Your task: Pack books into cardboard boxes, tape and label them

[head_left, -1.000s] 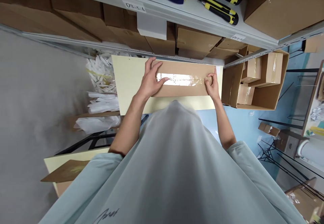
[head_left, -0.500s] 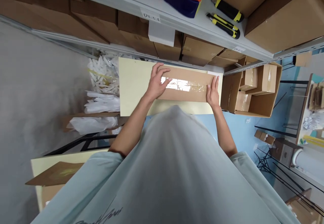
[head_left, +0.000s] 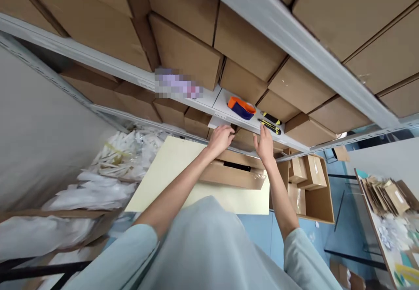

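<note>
On the cream tabletop [head_left: 160, 172] lies a long cardboard box [head_left: 229, 177], with its upper flaps parted along a dark slot. My left hand [head_left: 221, 139] is raised above the box's far side, in front of the shelf. Its fingers are bent, with a small gap at the thumb, and I see nothing in them. My right hand [head_left: 264, 146] is up at the shelf edge, thumb and fingers apart and empty. Just beyond its fingertips lie two yellow-and-black utility knives, the nearer knife [head_left: 271, 126] and the farther knife [head_left: 272, 118].
An orange and dark blue holder [head_left: 241, 108] stands on the grey shelf [head_left: 209, 100], with cardboard boxes [head_left: 242, 80] behind it. At the right is an open carton [head_left: 319, 194] containing smaller boxes. White plastic bags [head_left: 94, 189] are piled at the left.
Both hands have left the taped box top and moved up toward the shelf. The box now shows parted flaps and a dark slot. The view has tilted up, showing more shelving.
</note>
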Motion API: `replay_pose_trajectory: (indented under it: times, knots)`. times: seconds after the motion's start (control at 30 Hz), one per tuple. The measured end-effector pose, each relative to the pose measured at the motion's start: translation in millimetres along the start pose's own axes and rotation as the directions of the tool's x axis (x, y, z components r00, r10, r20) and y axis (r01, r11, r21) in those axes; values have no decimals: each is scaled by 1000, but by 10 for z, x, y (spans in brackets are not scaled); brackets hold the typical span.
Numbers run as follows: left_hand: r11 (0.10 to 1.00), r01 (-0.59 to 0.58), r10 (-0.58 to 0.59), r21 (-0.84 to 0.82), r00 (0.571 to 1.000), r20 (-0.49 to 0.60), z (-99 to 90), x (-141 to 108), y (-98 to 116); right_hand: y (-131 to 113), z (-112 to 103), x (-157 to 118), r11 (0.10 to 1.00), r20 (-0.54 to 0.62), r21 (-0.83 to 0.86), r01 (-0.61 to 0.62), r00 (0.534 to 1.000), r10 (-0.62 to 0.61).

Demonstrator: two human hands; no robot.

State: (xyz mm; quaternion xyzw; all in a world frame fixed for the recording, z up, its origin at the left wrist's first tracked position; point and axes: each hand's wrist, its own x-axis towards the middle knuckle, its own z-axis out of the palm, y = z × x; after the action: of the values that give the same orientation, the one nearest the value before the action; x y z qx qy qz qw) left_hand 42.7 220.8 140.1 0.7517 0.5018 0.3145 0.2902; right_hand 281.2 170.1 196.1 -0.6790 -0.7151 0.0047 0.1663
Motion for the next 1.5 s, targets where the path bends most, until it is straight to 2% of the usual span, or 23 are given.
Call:
replay_pose_trajectory:
  times: [0.07, 0.17, 0.27, 0.43, 0.53, 0.6, 0.63, 0.67, 0.73, 0.8, 0.87, 0.97, 1.07, 1.17, 1.27, 1.33, 1.5]
  knots:
    - [1000, -21, 18, -19, 993, -113, -145, 340, 280, -245, -52, 532, 997, 54, -3, 81, 995, -81]
    - [998, 5, -18, -61, 977, -214, -322, 574, 546, -577, -2, 1054, 995, 196, -87, 54, 980, -36]
    - [993, 34, -61, -112, 966, -251, -397, 518, 574, -758, 103, 1260, 989, 256, -147, -31, 964, 68]
    - [962, 113, -178, -248, 950, -258, -319, 230, 435, -778, 90, 1287, 989, 264, -120, -87, 957, 116]
    - [921, 127, -234, -369, 937, -260, -245, 12, 368, -779, 78, 1095, 997, 262, -25, -76, 962, 80]
    - [892, 102, -247, -440, 925, -287, -213, -193, 325, -812, 130, 815, 979, 223, 192, -63, 975, 19]
    - [881, 73, -239, -468, 921, -307, -206, -315, 305, -841, 167, 635, 932, 194, 358, -61, 981, -10]
    - [873, 36, -221, -486, 918, -330, -207, -445, 289, -878, 202, 440, 844, 161, 532, -64, 987, -26]
    - [868, -32, -176, -495, 914, -367, -231, -706, 273, -971, 241, 52, 610, 112, 788, -80, 994, -15]
    - [874, -53, -148, -482, 917, -369, -277, -933, 277, -1069, 221, -263, 477, 123, 872, -114, 992, 12]
    - [882, -35, -139, -469, 933, -332, -328, -1110, 298, -1143, 155, -463, 434, 148, 890, -143, 989, 22]
    - [883, -28, -114, -468, 956, -272, -390, -1308, 346, -1180, 38, -592, 419, 211, 889, -183, 977, -20]
    - [896, -57, -69, -441, 962, -264, -460, -1478, 410, -1181, -44, -669, 416, 279, 881, -226, 957, -72]
    - [927, -71, -38, -368, 959, -282, -586, -1637, 477, -1201, -107, -802, 439, 262, 875, -204, 962, -76]
    - [922, -81, -49, -379, 945, -322, -788, -1768, 540, -1199, -197, -960, 521, 188, 846, -113, 978, -93]
    - [909, -65, -82, -412, 941, -329, -953, -1826, 580, -1153, -268, -1036, 593, 132, 805, -12, 979, -159]
    - [914, -13, -110, -404, 954, -279, -1337, -1849, 708, -936, -401, -1084, 711, 25, 658, 248, 937, -349]
